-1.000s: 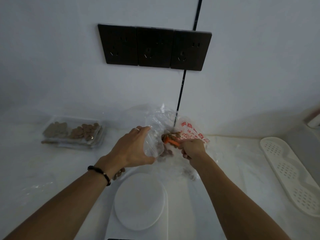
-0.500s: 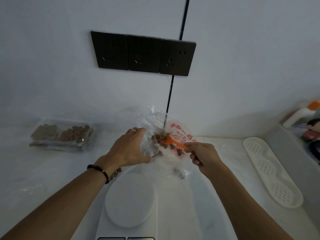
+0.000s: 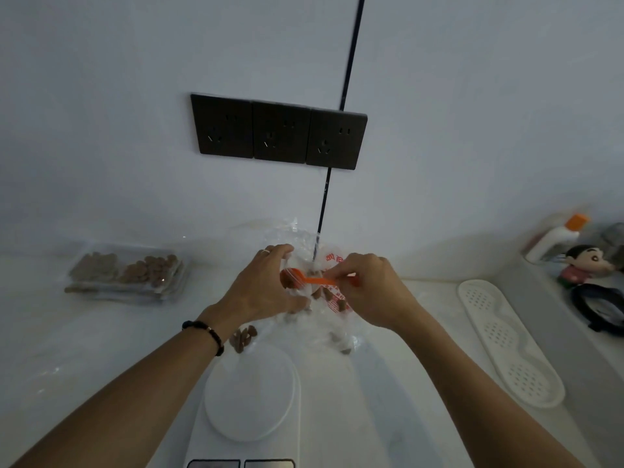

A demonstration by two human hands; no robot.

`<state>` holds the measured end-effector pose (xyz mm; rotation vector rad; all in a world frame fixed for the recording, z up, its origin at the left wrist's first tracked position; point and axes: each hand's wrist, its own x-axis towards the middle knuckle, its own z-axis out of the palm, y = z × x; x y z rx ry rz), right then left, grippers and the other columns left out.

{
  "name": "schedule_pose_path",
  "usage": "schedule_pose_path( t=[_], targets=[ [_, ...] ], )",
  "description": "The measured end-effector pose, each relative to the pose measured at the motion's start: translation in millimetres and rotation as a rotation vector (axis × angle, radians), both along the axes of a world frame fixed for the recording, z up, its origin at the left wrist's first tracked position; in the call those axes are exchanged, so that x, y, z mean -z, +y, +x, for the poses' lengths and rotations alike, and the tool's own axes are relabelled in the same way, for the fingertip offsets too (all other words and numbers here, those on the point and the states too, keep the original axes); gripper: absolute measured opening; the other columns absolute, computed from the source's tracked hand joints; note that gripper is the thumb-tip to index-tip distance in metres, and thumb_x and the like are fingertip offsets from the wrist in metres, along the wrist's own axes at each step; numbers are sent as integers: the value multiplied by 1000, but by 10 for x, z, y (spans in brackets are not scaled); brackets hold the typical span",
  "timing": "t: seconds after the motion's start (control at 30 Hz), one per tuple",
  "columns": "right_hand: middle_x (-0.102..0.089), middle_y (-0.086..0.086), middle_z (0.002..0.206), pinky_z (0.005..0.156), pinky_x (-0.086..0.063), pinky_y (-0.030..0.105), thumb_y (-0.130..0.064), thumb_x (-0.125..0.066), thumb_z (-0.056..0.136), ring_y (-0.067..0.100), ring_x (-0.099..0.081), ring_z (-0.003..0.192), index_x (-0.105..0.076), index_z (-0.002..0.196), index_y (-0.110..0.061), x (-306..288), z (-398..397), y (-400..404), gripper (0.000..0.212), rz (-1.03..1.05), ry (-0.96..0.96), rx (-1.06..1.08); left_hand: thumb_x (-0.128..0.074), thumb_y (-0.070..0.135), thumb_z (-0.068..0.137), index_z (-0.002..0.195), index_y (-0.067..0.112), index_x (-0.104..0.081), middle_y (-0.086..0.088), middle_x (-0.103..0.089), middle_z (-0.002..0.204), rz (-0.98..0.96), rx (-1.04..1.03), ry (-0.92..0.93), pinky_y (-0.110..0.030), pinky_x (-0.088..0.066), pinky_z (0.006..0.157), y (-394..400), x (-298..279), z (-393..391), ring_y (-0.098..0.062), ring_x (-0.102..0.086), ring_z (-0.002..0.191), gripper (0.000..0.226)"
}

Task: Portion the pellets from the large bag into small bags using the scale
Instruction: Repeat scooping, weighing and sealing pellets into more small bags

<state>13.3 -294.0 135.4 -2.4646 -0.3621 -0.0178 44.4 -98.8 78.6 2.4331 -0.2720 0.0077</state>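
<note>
My left hand (image 3: 261, 288) grips a small clear bag (image 3: 293, 298) and holds its mouth up. An orange spoon (image 3: 309, 280) is pinched by its handle in my right hand (image 3: 369, 292), and its bowl, loaded with brown pellets, sits at the small bag's mouth. Behind and under both hands lies the large clear bag (image 3: 334, 298) with red print and loose brown pellets inside. A white scale (image 3: 250, 403) with a round platter stands in front of the hands, bare. A few pellets (image 3: 243, 339) show below my left wrist.
At the left lies a clear tray (image 3: 126, 273) with filled pellet bags. A white perforated tray (image 3: 506, 342) lies at the right. Bottles (image 3: 557, 236) and a small figurine (image 3: 580, 265) stand on a raised ledge at far right. Black wall sockets (image 3: 278, 133) hang above.
The spoon has come out of the large bag with a load of pellets and moved left to the small bag's mouth. My right hand has risen and turned. The camera has tilted.
</note>
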Motion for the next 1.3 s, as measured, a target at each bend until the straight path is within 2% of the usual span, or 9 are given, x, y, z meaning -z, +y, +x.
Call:
schedule_pose_path(
  t=[0.13, 0.23, 0.4, 0.53, 0.6, 0.7, 0.8, 1.17, 1.3],
  targets=[
    [-65, -9, 93, 67, -49, 29, -7, -53, 91, 14, -60, 81, -75, 103, -26, -24, 4, -26, 32, -234, -214, -169, -86, 47, 64, 144, 20, -33, 3, -45, 140, -38, -34, -15, -26, -36, 97, 18, -13, -29, -14, -41, 127, 99],
    [-65, -10, 90, 64, -49, 29, -6, -54, 90, 11, -60, 76, -76, 100, -25, -2, 6, -55, 31, -215, -244, -186, -85, 47, 64, 143, 19, -33, 2, -45, 141, -26, -26, -11, -32, -39, 102, 50, -31, -52, -16, -41, 128, 99],
    [-67, -11, 81, 56, -43, 11, -2, -58, 85, 5, -60, 64, -78, 93, -18, -39, -2, -105, 27, 204, -146, 158, -84, 49, 65, 144, 20, -33, 2, -44, 141, 21, -49, -10, -36, -42, 102, 126, -59, -64, -16, -41, 127, 98],
    [-73, 1, 74, 44, -41, 9, -1, -54, 84, 5, -60, 52, -77, 83, -7, 201, 101, -210, 24, 145, 35, 364, -82, 45, 66, 144, 20, -32, 2, -43, 141, 65, -70, -32, -33, -43, 97, 260, -55, -58, -13, -39, 129, 96],
    [-73, 16, 84, 47, -45, 15, 1, -51, 82, 21, -66, 64, -73, 82, 2, 408, 144, -196, 23, 74, 125, 382, -80, 46, 65, 145, 20, -31, 2, -42, 141, 129, -44, -36, -34, -44, 97, 324, -74, -42, -13, -39, 129, 97],
    [-73, 15, 91, 68, -58, 37, 2, -47, 82, 26, -67, 74, -75, 84, 0, 643, 225, -152, 27, 24, 186, 398, -77, 54, 62, 145, 19, -30, 1, -42, 141, 221, 7, -35, -36, -44, 98, 392, -117, -1, -14, -38, 129, 102],
    [-71, 17, 100, 77, -58, 43, 3, -47, 84, 33, -67, 84, -75, 90, 0, 770, 330, -132, 29, 47, 194, 463, -77, 53, 64, 146, 20, -27, 1, -40, 142, 328, 62, -14, -33, -44, 98, 394, -56, 10, -15, -39, 129, 102],
    [-71, 3, 101, 58, -37, 8, 0, -51, 93, 14, -55, 82, -75, 107, -11, 1244, 586, 177, 30, 141, 274, 397, -76, 50, 68, 149, 23, -23, 4, -38, 144, 340, 101, 7, -30, -43, 96, 512, 273, 142, -13, -38, 130, 100],
    [-69, 1, 83, 47, -36, 4, 4, -50, 93, 9, -54, 65, -76, 103, -10, 1329, 634, 380, 31, 239, 299, 368, -76, 52, 68, 149, 22, -23, 3, -38, 145, 335, 110, 9, -29, -42, 97, 550, 327, 177, -14, -39, 131, 101]
  ],
)
